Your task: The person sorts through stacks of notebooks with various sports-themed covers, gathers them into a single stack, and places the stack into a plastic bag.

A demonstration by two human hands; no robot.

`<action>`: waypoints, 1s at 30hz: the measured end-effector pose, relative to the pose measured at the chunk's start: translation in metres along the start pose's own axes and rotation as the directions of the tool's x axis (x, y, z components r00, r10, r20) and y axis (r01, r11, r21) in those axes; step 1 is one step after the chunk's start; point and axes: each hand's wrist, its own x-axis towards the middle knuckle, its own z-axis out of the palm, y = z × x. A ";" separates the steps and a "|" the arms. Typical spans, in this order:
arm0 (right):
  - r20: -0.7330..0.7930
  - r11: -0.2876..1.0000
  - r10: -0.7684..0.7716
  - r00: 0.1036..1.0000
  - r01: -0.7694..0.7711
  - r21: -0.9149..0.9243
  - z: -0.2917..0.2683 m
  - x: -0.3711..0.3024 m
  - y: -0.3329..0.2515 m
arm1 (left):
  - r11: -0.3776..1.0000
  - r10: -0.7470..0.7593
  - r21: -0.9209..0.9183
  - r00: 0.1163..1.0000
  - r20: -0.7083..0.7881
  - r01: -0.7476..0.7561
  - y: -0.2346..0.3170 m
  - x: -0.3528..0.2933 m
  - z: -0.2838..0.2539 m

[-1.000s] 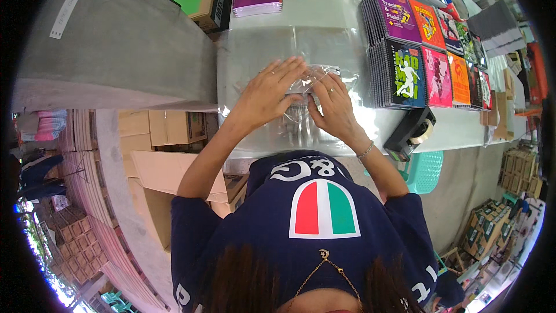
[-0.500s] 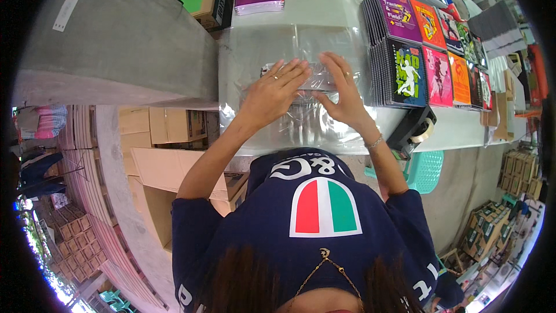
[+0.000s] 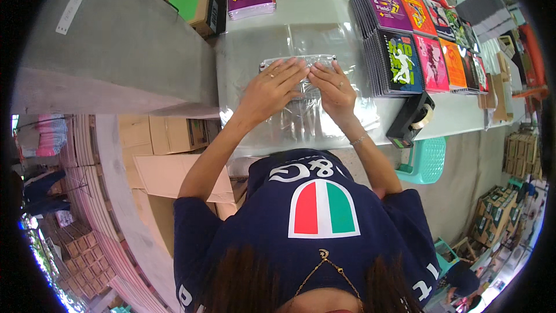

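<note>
"What's under those hands?"

"A flat, rectangular packet in shiny clear plastic (image 3: 321, 59), lying on the pale grey bench (image 3: 324, 0) with a broad transparent sheet (image 3: 246, 43) spread about it."

"Is it gripped?"

"No. The left hand (image 3: 271, 91) and right hand (image 3: 336, 94) rest on top, fingers extended and unclenched, their tips almost meeting."

"Which step, then?"

"Smoothing or folding plastic down, I'd judge. The next move seems to call for even pressure. The black tape dispenser (image 3: 410, 120) sits off right, untouched."
</note>
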 end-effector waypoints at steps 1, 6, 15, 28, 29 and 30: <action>-0.028 1.000 0.018 0.999 -0.019 -0.025 0.005 -0.002 -0.002 | 1.000 0.025 0.015 1.000 -0.002 -0.025 -0.004 -0.002 0.002; -0.161 0.950 0.106 0.981 -0.148 -0.276 -0.012 -0.016 -0.025 | 0.994 0.083 0.080 0.995 -0.046 -0.079 -0.009 -0.006 0.006; -0.321 0.165 0.947 0.024 -0.892 0.420 -0.209 -0.196 0.036 | 0.992 0.100 0.084 0.992 -0.075 -0.094 -0.006 -0.007 0.008; -0.339 0.185 0.939 -0.049 -0.760 0.623 -0.196 -0.207 0.010 | 0.994 0.106 0.045 0.993 -0.052 -0.103 -0.010 -0.008 0.011; -0.308 0.184 0.951 -0.041 -0.725 0.664 -0.188 -0.204 -0.003 | 0.994 0.102 0.048 0.993 -0.054 -0.099 -0.011 -0.010 0.010; -0.283 0.183 0.958 -0.036 -0.686 0.705 -0.182 -0.203 -0.014 | 0.994 0.103 0.051 0.993 -0.053 -0.100 -0.011 -0.009 0.011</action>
